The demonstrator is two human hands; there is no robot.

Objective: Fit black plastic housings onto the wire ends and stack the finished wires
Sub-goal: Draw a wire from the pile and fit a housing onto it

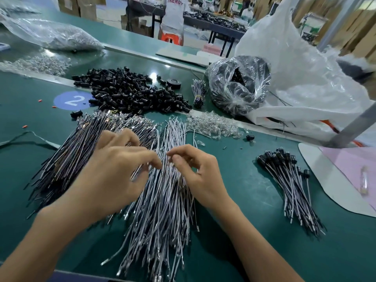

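Note:
A heap of black plastic housings lies at the back of the green table. In front of it spread a pile of black wires on the left and a pile of white wires in the middle. My left hand hovers over both piles, its fingers curled down among the wires. My right hand pinches thumb and forefinger at the top of the white wires. Whether either hand holds a wire is blurred. A stack of finished wires with black housings on their ends lies at the right.
A clear bag of black parts and a big white bag stand at the back right. Small clear parts lie behind the white wires. A bound wire bundle, a tape roll and a white board are nearby.

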